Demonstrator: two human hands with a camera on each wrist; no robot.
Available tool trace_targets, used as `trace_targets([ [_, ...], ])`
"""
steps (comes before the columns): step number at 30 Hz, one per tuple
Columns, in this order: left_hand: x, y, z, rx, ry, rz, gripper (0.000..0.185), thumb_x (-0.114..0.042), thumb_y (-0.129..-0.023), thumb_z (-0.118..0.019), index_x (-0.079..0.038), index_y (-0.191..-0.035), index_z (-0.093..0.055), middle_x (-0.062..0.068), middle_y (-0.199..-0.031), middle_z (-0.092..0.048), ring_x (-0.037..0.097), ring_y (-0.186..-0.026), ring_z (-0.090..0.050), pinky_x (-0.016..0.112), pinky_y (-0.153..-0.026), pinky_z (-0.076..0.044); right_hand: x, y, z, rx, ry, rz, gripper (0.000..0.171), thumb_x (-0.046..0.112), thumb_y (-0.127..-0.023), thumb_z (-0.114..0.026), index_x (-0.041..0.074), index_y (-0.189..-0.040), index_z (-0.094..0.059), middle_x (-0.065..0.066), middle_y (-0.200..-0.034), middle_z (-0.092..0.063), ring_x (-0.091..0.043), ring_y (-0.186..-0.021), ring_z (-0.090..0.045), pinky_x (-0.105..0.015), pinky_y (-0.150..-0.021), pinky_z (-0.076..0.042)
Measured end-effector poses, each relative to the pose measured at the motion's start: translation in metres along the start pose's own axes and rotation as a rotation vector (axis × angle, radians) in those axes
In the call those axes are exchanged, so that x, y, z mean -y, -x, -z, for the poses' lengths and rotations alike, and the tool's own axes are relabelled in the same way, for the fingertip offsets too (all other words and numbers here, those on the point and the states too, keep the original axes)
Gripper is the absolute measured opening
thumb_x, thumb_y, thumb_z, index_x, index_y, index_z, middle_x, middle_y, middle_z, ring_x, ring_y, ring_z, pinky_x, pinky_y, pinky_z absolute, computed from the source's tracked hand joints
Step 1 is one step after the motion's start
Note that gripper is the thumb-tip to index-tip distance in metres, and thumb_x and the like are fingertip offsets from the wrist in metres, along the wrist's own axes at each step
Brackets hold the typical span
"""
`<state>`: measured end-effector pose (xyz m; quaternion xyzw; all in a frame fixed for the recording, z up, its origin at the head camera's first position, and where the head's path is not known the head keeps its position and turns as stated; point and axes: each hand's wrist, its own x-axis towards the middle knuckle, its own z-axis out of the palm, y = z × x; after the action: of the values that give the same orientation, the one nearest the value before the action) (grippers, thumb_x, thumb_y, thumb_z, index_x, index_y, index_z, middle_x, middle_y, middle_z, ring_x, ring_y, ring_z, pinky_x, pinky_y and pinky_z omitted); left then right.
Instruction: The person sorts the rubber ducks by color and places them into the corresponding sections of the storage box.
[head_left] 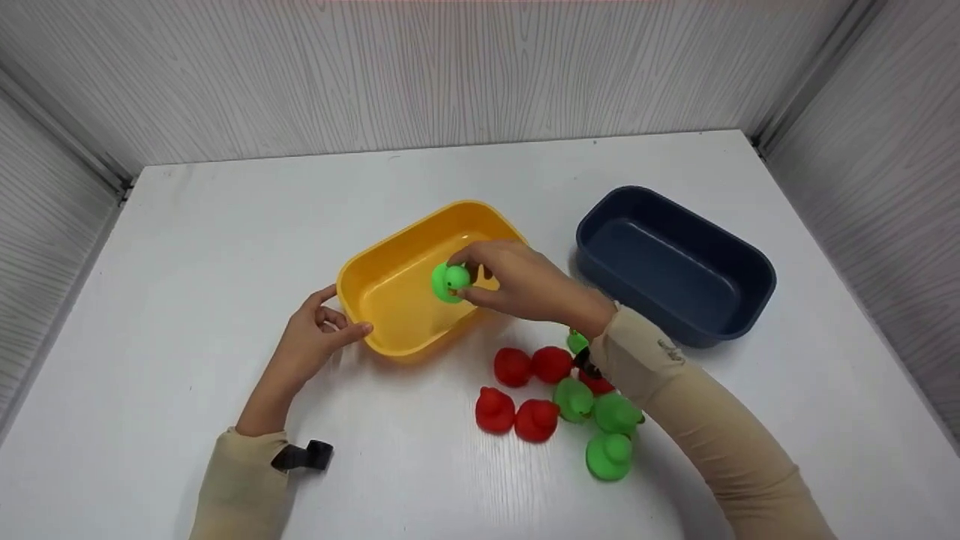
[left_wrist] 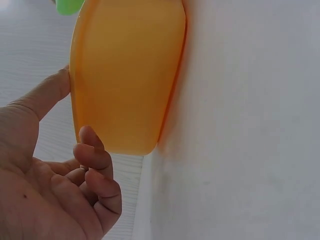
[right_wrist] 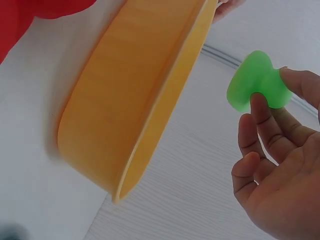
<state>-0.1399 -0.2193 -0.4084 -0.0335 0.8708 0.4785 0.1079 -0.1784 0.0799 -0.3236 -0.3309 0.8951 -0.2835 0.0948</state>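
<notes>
My right hand (head_left: 525,283) pinches a green rubber duck (head_left: 444,285) between thumb and fingertips. The duck hangs over the yellow bin (head_left: 397,304); in the right wrist view this green duck (right_wrist: 255,82) is up above the rim, apart from the walls. At the bin's left end my left hand (head_left: 313,341) holds the corner, thumb on the near side and a finger round the outer end. In the left wrist view the other fingers (left_wrist: 102,195) curl beside the end wall of the bin (left_wrist: 127,80).
Several red ducks (head_left: 495,410) and green ducks (head_left: 609,456) stand in a cluster on the white table (head_left: 420,480), nearer than the yellow bin. A dark blue bin (head_left: 660,262) stands to the right. My right forearm (head_left: 697,405) partly covers the cluster. Panel walls (head_left: 450,75) surround the table.
</notes>
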Motion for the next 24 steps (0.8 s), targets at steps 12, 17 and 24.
trace_targets([
  [12, 0.000, 0.001, 0.001, 0.000, 0.020, 0.003, 0.087, -0.038, -0.084, -0.073, -0.006, -0.151, -0.027, 0.002, -0.091, -0.053, 0.013, -0.076, -0.048, 0.022, -0.063, -0.041, 0.010, -0.039, -0.024, 0.130, -0.068, -0.054, 0.037, 0.024, -0.093, -0.064, 0.010, -0.127, -0.059, -0.004, -0.109, -0.064, -0.020, -0.099, -0.056, -0.028, -0.090, -0.048],
  [17, -0.001, 0.000, 0.002, 0.002, 0.013, 0.001, 0.088, -0.040, -0.084, -0.073, -0.006, -0.151, -0.026, 0.003, -0.091, -0.053, 0.012, -0.075, -0.048, 0.022, -0.063, -0.041, 0.006, -0.049, -0.036, 0.166, -0.102, -0.032, 0.035, 0.023, -0.093, -0.063, 0.009, -0.125, -0.060, -0.004, -0.106, -0.065, -0.019, -0.094, -0.056, -0.026, -0.086, -0.048],
  [24, -0.002, -0.001, 0.001, 0.007, 0.020, -0.003, 0.088, -0.040, -0.084, -0.073, -0.007, -0.151, -0.025, 0.003, -0.092, -0.053, 0.012, -0.075, -0.049, 0.021, -0.063, -0.041, 0.002, -0.056, -0.050, 0.219, -0.083, -0.035, 0.033, 0.021, -0.093, -0.064, 0.009, -0.124, -0.061, -0.004, -0.107, -0.066, -0.017, -0.093, -0.056, -0.027, -0.089, -0.048],
])
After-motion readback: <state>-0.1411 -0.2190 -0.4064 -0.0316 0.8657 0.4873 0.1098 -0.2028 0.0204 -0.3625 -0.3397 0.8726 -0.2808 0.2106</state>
